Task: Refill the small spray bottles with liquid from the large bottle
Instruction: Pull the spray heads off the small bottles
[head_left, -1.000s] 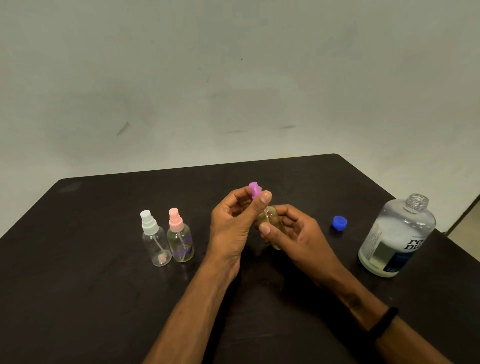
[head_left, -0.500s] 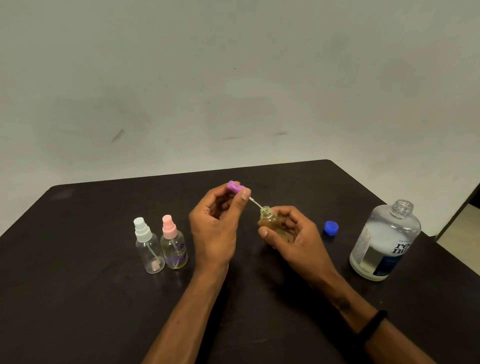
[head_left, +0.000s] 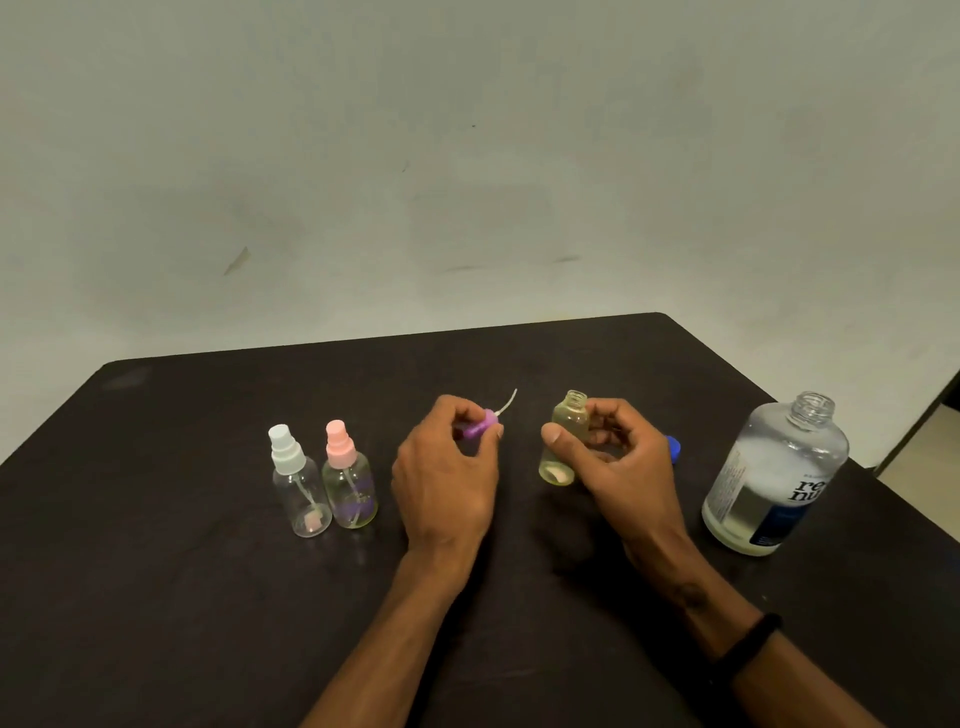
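Note:
My left hand pinches a purple spray cap, its thin white tube pointing up and right. Apart from it, my right hand grips a small yellowish bottle, upright with its neck uncovered. The large clear bottle stands uncapped at the right, partly filled with liquid. Its blue cap lies on the table just behind my right hand. A white-capped spray bottle and a pink-capped spray bottle stand side by side at the left.
All of this rests on a dark table set against a pale wall. The table's right edge runs close past the large bottle, with floor visible beyond.
My left hand pulled the purple cap and its tube fully out of the small bottle and moved it left. The two hands are now separated.

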